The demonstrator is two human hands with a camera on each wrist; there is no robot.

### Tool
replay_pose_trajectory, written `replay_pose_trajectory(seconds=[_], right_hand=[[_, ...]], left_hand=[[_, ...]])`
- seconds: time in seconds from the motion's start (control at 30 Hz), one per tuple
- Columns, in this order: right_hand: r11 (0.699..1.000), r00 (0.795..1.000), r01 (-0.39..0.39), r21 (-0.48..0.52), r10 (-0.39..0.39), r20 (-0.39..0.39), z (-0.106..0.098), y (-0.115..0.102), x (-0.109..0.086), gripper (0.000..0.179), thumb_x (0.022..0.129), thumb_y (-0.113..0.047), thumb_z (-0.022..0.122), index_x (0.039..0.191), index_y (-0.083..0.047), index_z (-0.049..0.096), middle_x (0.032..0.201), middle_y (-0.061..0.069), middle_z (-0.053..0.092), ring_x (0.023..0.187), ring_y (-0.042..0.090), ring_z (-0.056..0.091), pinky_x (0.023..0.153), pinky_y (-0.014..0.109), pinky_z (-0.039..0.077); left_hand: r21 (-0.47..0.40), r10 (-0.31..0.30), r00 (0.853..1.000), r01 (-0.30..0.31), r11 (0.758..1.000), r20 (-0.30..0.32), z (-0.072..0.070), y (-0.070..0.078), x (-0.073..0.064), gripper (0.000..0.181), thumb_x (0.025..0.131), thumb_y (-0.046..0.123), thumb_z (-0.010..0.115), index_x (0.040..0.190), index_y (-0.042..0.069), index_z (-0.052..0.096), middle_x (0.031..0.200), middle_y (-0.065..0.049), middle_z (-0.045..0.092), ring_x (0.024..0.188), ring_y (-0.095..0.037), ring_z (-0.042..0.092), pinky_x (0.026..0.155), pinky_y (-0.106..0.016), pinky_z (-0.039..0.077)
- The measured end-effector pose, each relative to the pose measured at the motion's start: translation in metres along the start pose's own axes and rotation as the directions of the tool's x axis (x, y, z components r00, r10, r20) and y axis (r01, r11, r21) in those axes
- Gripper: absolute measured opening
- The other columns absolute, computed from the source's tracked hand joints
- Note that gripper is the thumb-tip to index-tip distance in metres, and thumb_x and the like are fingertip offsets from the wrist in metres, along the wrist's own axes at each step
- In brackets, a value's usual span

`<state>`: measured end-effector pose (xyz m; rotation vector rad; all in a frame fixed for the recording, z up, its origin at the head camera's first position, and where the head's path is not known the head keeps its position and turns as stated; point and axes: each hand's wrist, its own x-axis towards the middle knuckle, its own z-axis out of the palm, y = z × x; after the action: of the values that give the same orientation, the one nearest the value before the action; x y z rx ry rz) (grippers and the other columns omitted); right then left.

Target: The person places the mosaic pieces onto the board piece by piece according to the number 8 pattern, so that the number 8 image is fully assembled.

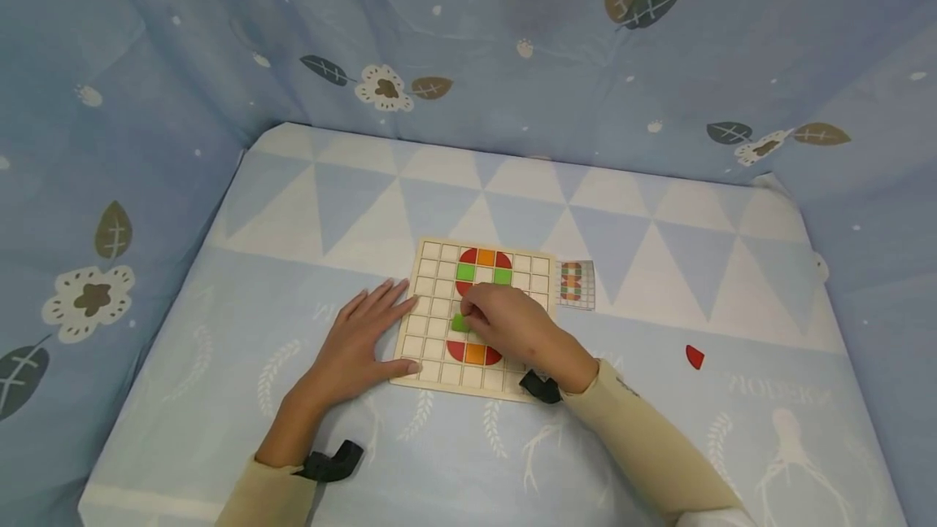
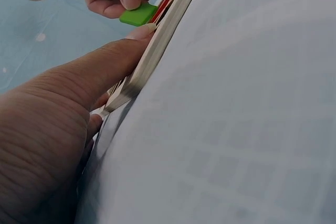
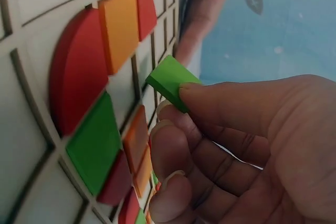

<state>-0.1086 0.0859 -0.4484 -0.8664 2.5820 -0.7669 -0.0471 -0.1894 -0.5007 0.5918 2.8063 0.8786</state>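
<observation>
Between thumb and fingers, my right hand pinches a small green square tile just above a wooden grid board. The left hand lies with fingers spread at the board's left edge, its thumb touching the near left corner. On the board, red quarter-round pieces flank an orange tile at the far side and another orange tile at the near side. Green tiles sit below the far row. My right hand hides the board's middle in the head view; the right wrist view shows a green tile there.
A small printed card with a coloured pattern lies against the board's right edge. One loose red quarter-round piece rests on the patterned tablecloth, farther right. Blue printed curtains hang behind and beside the table.
</observation>
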Motion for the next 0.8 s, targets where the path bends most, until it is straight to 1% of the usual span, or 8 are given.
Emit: replay_pose_trajectory(seconds=[0.13,0.3,0.5,0.6,0.63,0.73,0.8], right_hand=[[1.000,1.000,-0.001,-0.009,0.001,0.024,0.005,-0.001,0.003,0.004,0.101,-0.014,0.069,0.102,-0.013,0.073,0.091,-0.006,0.065,0.074,0.010,0.056,0.070,0.028,0.051],[1.000,0.999,0.007,-0.027,-0.006,0.033,0.010,-0.003,0.006,0.006,0.101,-0.013,0.067,0.099,-0.015,0.072,0.092,-0.006,0.066,0.075,0.010,0.055,0.069,0.027,0.051],[0.996,0.999,-0.002,-0.088,0.004,0.032,0.012,-0.004,0.005,0.009,0.101,-0.015,0.069,0.092,-0.017,0.068,0.087,-0.007,0.060,0.076,0.012,0.053,0.063,0.027,0.049],[0.991,1.000,0.001,-0.133,0.003,0.027,0.013,-0.005,0.004,0.003,0.099,-0.015,0.072,0.099,-0.016,0.070,0.094,-0.005,0.061,0.084,0.014,0.055,0.067,0.029,0.051],[0.990,1.000,0.008,-0.142,-0.004,0.025,0.013,-0.006,0.004,0.004,0.099,-0.015,0.072,0.103,-0.016,0.071,0.097,-0.004,0.062,0.087,0.015,0.056,0.069,0.029,0.052],[0.990,0.999,0.042,-0.136,-0.037,0.038,0.014,-0.008,0.004,0.017,0.098,-0.013,0.074,0.114,-0.015,0.074,0.107,-0.002,0.064,0.096,0.017,0.060,0.075,0.031,0.055],[0.990,0.997,0.069,-0.124,-0.063,0.052,0.014,-0.009,0.004,0.019,0.098,-0.012,0.074,0.117,-0.016,0.075,0.107,-0.001,0.065,0.098,0.017,0.060,0.077,0.031,0.055]], left_hand=[[0.009,-0.003,1.000,0.003,1.000,0.005,0.000,0.000,0.001,0.098,0.083,0.062,0.080,0.162,0.019,0.043,0.172,-0.002,0.026,0.160,-0.025,0.015,0.126,-0.054,0.010],[0.010,-0.013,1.000,0.013,1.000,0.008,0.000,0.001,0.000,0.098,0.082,0.061,0.081,0.162,0.020,0.042,0.172,0.000,0.025,0.160,-0.024,0.013,0.126,-0.052,0.009],[0.012,-0.010,1.000,0.010,1.000,0.005,0.001,0.000,0.001,0.099,0.082,0.062,0.082,0.162,0.020,0.043,0.172,0.000,0.025,0.160,-0.024,0.013,0.126,-0.052,0.009],[0.011,-0.007,1.000,0.007,1.000,0.002,0.001,-0.001,0.001,0.098,0.082,0.063,0.081,0.162,0.020,0.043,0.172,0.000,0.026,0.160,-0.024,0.014,0.126,-0.053,0.010],[0.011,-0.005,1.000,0.005,1.000,0.001,0.001,-0.001,0.001,0.098,0.082,0.063,0.081,0.162,0.020,0.043,0.172,0.000,0.026,0.160,-0.024,0.014,0.126,-0.053,0.010],[0.010,-0.005,1.000,0.005,1.000,0.003,0.001,-0.001,0.001,0.098,0.082,0.063,0.081,0.162,0.020,0.043,0.172,-0.001,0.026,0.160,-0.025,0.014,0.126,-0.053,0.010],[0.010,-0.007,1.000,0.007,1.000,0.005,0.001,0.000,0.000,0.098,0.082,0.062,0.081,0.162,0.020,0.043,0.172,0.000,0.026,0.160,-0.025,0.014,0.126,-0.053,0.009]])
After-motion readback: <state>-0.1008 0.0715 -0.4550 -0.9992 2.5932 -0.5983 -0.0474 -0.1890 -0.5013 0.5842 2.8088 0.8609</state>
